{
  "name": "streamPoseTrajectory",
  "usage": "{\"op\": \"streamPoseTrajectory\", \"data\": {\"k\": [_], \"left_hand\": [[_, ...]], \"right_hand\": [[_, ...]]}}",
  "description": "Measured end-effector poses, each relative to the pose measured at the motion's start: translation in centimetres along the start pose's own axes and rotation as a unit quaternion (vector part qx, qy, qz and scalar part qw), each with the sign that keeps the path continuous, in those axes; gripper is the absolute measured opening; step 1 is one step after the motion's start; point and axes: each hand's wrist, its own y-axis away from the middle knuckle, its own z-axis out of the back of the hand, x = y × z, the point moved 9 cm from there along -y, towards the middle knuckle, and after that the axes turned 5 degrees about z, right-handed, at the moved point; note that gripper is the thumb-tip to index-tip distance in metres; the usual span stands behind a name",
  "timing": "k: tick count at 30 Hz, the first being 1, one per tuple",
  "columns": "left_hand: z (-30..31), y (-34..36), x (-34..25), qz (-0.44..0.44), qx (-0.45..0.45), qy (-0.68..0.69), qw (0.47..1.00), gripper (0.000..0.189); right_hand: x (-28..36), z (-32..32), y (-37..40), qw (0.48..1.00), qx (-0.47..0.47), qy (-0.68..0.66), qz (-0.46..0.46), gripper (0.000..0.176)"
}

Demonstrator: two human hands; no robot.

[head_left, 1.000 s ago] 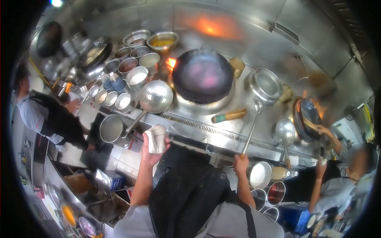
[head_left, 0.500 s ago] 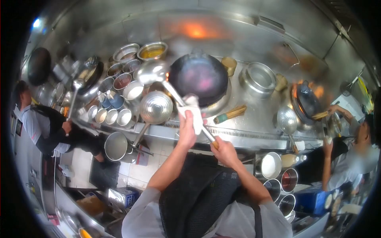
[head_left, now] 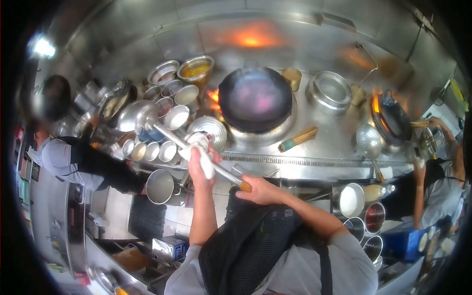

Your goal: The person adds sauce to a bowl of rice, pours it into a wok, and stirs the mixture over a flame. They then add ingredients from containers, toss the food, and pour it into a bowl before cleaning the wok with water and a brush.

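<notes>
1. Ladle (head_left: 133, 114): long, steel. Its bowl is out at the left, hovering above the small seasoning bowls (head_left: 152, 150). The shaft slants down and right to your hands. What it holds cannot be read
2. Left hand (head_left: 199, 167): closed round the mid-shaft through a white cloth (head_left: 200, 146), so the cloth lies between palm and metal
3. Right hand (head_left: 260, 191): clenched on the wood-coloured end of the handle, just in front of your black apron (head_left: 246, 246)
4. Handling, as a judgement: steer from the right hand and let the left serve as the pivot. Keep the cloth wrapped all round the shaft with no tail hanging. Hold the ladle's bowl level and clear of the rims beneath it
5. Far left: a co-worker (head_left: 73, 157) in a grey sleeve leans at the counter, near the seasoning bowls. You probably have little room to swing that way
6. Strainer (head_left: 209, 129): it lies just beyond your left hand, touching or nearly touching the cloth, and looks the likeliest thing to snag
7. Wok (head_left: 255, 98): dark and empty on its burner, with a flame (head_left: 214, 96) at its left edge, near the cloth
8. Right of the wok: a bamboo brush (head_left: 298, 139) and a steel pot (head_left: 330, 92)
9. Far right: a second person (head_left: 437, 182) at another wok (head_left: 393, 120), well apart from you
</notes>
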Motion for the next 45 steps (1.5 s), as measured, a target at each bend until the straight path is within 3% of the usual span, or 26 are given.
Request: {"op": "streamPoseTrajectory", "data": {"k": [4, 12, 16, 18, 20, 22, 25, 29, 31, 35, 45], "left_hand": [[-1.3, 0.3, -1.8, -0.026, 0.052, -0.054, 0.997, 0.060], [-1.8, 0.1, -2.0, -0.012, -0.024, -0.073, 0.997, 0.078], [-1.8, 0.4, -1.4, -0.010, 0.003, -0.098, 0.995, 0.079], [-1.2, 0.9, 0.0, 0.044, -0.028, -0.106, 0.993, 0.076], [-1.2, 1.0, 0.6, 0.059, 0.056, -0.119, 0.990, 0.068], [-2.4, 1.5, 0.2, 0.061, 0.024, -0.082, 0.995, 0.049], [-1.6, 2.4, 1.5, 0.096, 0.049, -0.078, 0.991, 0.044], [-0.3, 2.8, 2.6, 0.104, 0.042, -0.089, 0.990, 0.047], [0.7, 2.8, 2.8, 0.089, -0.003, -0.100, 0.991, 0.047], [-0.4, 2.8, 2.2, 0.053, -0.005, -0.114, 0.992, 0.052], [2.8, 2.4, 4.0, 0.040, -0.113, -0.045, 0.992, 0.038]], "right_hand": [[1.3, -0.6, 0.5, 0.999, 0.018, 0.015, 0.036, 0.038], [0.2, -0.4, 1.3, 1.000, 0.017, 0.013, 0.016, 0.037], [-0.6, -0.1, 2.0, 1.000, -0.005, 0.019, 0.013, 0.035], [-1.4, 0.2, 2.4, 1.000, -0.013, 0.023, 0.015, 0.033], [-2.6, 1.8, 3.3, 0.993, -0.072, 0.094, -0.009, 0.030], [-4.5, 2.4, 4.0, 0.988, -0.084, 0.128, -0.012, 0.029], [-6.3, 3.2, 5.1, 0.971, -0.126, 0.204, -0.021, 0.032], [-5.8, 3.5, 6.0, 0.970, -0.116, 0.209, -0.046, 0.035], [-5.3, 3.3, 5.8, 0.971, -0.102, 0.218, -0.014, 0.039], [-6.2, 3.0, 5.6, 0.977, -0.082, 0.194, -0.004, 0.041], [-7.1, 2.9, 5.2, 0.980, -0.059, 0.183, 0.044, 0.043]]}}
